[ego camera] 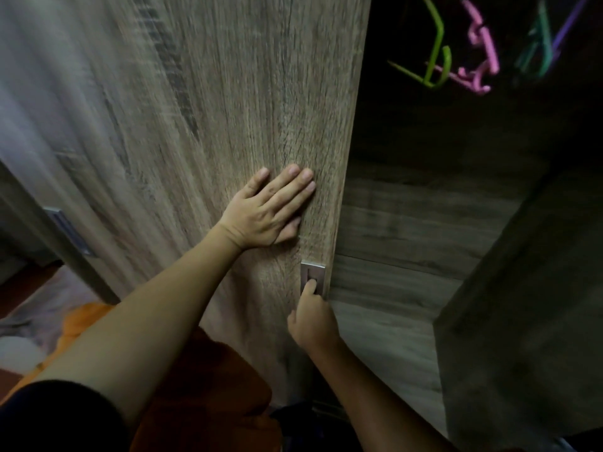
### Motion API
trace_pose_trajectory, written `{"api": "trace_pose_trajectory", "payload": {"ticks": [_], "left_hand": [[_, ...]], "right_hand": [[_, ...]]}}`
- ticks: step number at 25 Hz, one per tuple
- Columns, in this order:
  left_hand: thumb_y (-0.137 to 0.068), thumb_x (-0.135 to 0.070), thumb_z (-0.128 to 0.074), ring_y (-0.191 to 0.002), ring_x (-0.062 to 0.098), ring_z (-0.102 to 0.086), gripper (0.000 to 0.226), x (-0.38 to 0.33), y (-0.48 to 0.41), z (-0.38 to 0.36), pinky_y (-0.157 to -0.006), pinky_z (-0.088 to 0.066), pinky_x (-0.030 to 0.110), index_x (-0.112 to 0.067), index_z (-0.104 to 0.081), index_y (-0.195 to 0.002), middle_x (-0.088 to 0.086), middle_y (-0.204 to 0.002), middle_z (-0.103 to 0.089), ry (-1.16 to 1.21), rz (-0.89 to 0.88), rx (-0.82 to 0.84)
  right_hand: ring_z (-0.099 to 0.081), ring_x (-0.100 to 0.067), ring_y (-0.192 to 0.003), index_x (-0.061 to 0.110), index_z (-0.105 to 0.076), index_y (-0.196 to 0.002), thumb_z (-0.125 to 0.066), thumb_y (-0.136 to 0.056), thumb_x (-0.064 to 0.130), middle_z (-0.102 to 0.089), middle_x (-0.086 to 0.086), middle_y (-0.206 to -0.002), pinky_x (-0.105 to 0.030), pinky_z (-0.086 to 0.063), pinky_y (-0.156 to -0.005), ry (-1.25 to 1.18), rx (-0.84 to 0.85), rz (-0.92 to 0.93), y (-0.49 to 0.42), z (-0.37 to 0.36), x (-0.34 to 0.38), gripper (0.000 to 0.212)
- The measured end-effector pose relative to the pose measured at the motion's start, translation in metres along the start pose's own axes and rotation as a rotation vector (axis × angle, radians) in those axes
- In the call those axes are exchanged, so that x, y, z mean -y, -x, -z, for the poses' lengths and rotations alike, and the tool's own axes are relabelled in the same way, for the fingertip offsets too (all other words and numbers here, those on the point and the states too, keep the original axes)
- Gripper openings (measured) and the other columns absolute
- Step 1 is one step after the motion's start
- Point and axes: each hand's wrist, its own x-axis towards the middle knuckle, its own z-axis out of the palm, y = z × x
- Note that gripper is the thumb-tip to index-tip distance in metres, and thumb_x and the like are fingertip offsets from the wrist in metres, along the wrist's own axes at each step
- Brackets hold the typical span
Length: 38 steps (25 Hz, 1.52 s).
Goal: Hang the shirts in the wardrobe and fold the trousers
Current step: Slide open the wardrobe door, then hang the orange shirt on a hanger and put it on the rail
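A wood-grain sliding wardrobe door [228, 109] fills the middle of the view. My left hand [270, 210] lies flat on it with straight fingers, close to its right edge. Below, my right hand [311, 318] has fingertips hooked into the recessed metal handle [312, 277] at that edge. To the right the wardrobe interior [424, 207] stands open and dark, with bare plastic hangers at the top: a green hanger [435, 57], a pink hanger [479, 57], a teal hanger [538, 44]. An orange garment [202, 386] lies low beside my left arm.
A second door panel with its own metal handle [70, 230] stands at the left. A dark wooden side panel [522, 305] rises at the right of the opening. Pale fabric [39, 308] lies at the lower left.
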Motion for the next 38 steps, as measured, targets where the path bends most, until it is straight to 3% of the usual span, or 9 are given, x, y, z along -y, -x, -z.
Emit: {"api": "trace_pose_trajectory", "payload": {"ticks": [16,19,21,23,26,30,33,35,38], "left_hand": [[-0.088,-0.038,-0.034,-0.146,0.018,-0.01,0.07,0.027,0.031,-0.001,-0.117,-0.004,0.038,-0.009,-0.015,-0.149,0.004,-0.16,-0.003,0.033,0.046,0.048],[-0.088,-0.037,-0.034,-0.146,0.016,-0.003,0.071,0.022,0.028,0.011,-0.117,-0.002,0.038,-0.012,-0.009,-0.15,0.003,-0.16,-0.002,0.087,0.128,0.142],[-0.089,-0.035,-0.039,-0.146,0.016,0.0,0.072,0.015,0.024,0.033,-0.116,-0.007,0.04,-0.013,-0.009,-0.151,0.005,-0.157,-0.018,0.148,0.201,0.298],[-0.087,-0.033,-0.044,-0.146,0.017,-0.002,0.073,0.006,0.012,0.07,-0.115,-0.012,0.041,-0.013,-0.014,-0.15,0.006,-0.156,-0.024,0.244,0.332,0.516],[-0.092,-0.031,-0.046,-0.139,0.012,0.015,0.073,-0.022,0.007,0.139,-0.117,-0.005,0.042,-0.014,-0.005,-0.151,0.004,-0.159,0.0,0.466,0.786,0.818],[-0.091,-0.04,-0.041,-0.14,0.014,0.015,0.071,-0.048,0.051,0.24,-0.116,-0.002,0.04,-0.013,-0.011,-0.15,0.004,-0.159,-0.001,0.431,1.179,0.836],[-0.085,-0.054,-0.024,-0.142,0.016,0.007,0.077,-0.037,0.105,0.312,-0.115,-0.005,0.042,-0.011,-0.02,-0.149,0.005,-0.158,-0.011,0.227,1.376,0.852],[-0.085,-0.059,-0.015,-0.145,0.018,0.001,0.08,-0.029,0.133,0.345,-0.116,-0.007,0.045,-0.01,-0.023,-0.148,0.005,-0.158,-0.014,0.073,1.473,0.908],[-0.085,-0.062,-0.003,-0.146,0.026,-0.006,0.085,-0.033,0.172,0.375,-0.114,-0.012,0.052,-0.008,-0.026,-0.147,0.009,-0.157,-0.019,-0.041,1.704,1.006]], "right_hand": [[-0.058,-0.025,-0.113,-0.004,-0.001,-0.146,-0.053,-0.09,0.03,-0.057,-0.014,-0.125,-0.033,-0.051,-0.089,0.044,0.054,0.067,-0.015,-0.017,0.034,0.083],[-0.057,-0.027,-0.114,-0.004,-0.002,-0.145,-0.056,-0.088,0.03,-0.057,-0.015,-0.125,-0.032,-0.048,-0.088,0.046,0.073,0.086,-0.012,-0.012,0.031,0.086],[-0.057,-0.029,-0.112,-0.004,-0.005,-0.145,-0.056,-0.088,0.03,-0.057,-0.016,-0.122,-0.032,-0.048,-0.081,0.07,0.135,0.097,-0.012,-0.008,0.029,0.083],[-0.059,-0.031,-0.106,-0.001,-0.019,-0.139,-0.056,-0.087,0.03,-0.059,-0.016,-0.117,-0.031,-0.045,-0.072,0.088,0.211,0.122,-0.005,-0.007,0.023,0.07],[-0.061,-0.03,-0.103,0.01,-0.041,-0.122,-0.055,-0.085,0.024,-0.061,-0.012,-0.114,-0.032,-0.048,-0.076,0.015,0.149,0.158,0.018,-0.014,0.014,0.041],[-0.065,-0.023,-0.09,0.021,-0.059,-0.09,-0.054,-0.087,0.018,-0.067,-0.004,-0.089,-0.023,-0.042,-0.068,-0.091,0.091,0.307,0.049,-0.019,0.038,0.006],[-0.063,-0.024,-0.088,0.013,-0.062,-0.091,-0.051,-0.091,0.024,-0.067,-0.007,-0.09,-0.031,-0.046,-0.075,-0.266,-0.012,0.487,0.062,-0.021,0.092,0.015],[-0.058,-0.026,-0.097,0.011,-0.061,-0.101,-0.042,-0.09,0.04,-0.063,-0.009,-0.102,-0.036,-0.043,-0.084,-0.329,-0.1,0.586,0.073,-0.024,0.131,0.036],[-0.046,-0.027,-0.118,0.016,-0.057,-0.117,-0.031,-0.086,0.058,-0.052,-0.008,-0.126,-0.041,-0.035,-0.098,-0.179,-0.006,0.686,0.103,-0.041,0.185,0.058]]}}
